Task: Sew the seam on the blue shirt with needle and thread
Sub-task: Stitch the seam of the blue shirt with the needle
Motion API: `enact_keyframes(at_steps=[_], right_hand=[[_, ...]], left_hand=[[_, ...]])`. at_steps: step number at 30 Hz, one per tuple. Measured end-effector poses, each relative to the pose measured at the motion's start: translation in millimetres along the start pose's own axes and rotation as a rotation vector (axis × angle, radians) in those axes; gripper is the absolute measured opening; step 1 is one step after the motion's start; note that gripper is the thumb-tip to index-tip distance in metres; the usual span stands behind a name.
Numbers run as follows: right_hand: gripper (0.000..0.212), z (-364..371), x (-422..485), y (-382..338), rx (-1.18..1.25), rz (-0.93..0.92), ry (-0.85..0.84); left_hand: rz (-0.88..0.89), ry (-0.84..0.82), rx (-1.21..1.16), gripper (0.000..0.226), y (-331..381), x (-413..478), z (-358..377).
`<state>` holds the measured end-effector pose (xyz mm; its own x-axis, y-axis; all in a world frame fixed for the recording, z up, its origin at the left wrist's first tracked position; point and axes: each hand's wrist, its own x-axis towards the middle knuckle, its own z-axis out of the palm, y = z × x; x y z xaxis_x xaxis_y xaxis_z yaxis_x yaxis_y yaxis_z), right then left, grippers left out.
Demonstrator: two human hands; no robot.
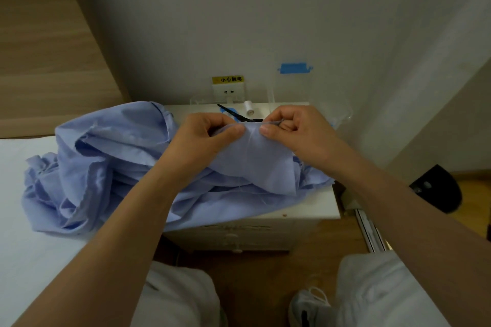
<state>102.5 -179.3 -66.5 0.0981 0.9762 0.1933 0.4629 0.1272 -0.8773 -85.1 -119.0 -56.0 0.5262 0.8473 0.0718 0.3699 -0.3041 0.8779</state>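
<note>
At 6 o'clock, closest in, are two knees in white trousers, with a white shoe at 5 o'clock on the wooden floor. Both forearms reach up towards the centre. There the left hand pinches a raised fold of the blue shirt between its thumb and curled fingers. Just beside it at 3 o'clock, the right hand pinches the same fold edge, thumb against forefinger and the other fingers curled in. No needle can be made out. A thin pale thread trails down the cloth below the hands. The rest of the shirt lies crumpled towards 9 o'clock, spread half over the white desk and half over the bed. Beyond the hands, at 12 o'clock on the desk, lie black scissors and a white thread spool. Behind them a wall socket sits under a yellow label, with blue tape at 1 o'clock.
</note>
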Motion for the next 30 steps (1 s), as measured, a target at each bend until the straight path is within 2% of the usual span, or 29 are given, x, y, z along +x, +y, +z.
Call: enact_keyframes(at_steps=[5, 8, 13, 19, 30], right_hand=[[0.002, -0.8, -1.4, -1.7, 0.049, 0.021, -0.005], [0.014, -0.7, -2.5, -2.9, 0.109, 0.048, -0.009], [0.016, -4.5, -6.4, -5.5, 0.052, -0.060, -0.039], [0.020, -5.4, -8.6, -7.2, -0.004, -0.165, 0.029], [0.027, -8.5, -9.7, -10.4, -0.003, -0.149, -0.028]], left_hand=[[-0.010, -0.039, -0.090, 0.018, 5.3, -1.5, -0.8], [-0.034, -0.011, -0.156, 0.015, 7.6, -1.7, 0.2], [-0.077, 0.008, -0.220, 0.014, 7.3, 0.0, 0.2], [-0.077, 0.000, -0.247, 0.013, 8.0, -0.4, 0.4], [-0.099, 0.008, -0.211, 0.014, 7.8, 0.1, 0.0]])
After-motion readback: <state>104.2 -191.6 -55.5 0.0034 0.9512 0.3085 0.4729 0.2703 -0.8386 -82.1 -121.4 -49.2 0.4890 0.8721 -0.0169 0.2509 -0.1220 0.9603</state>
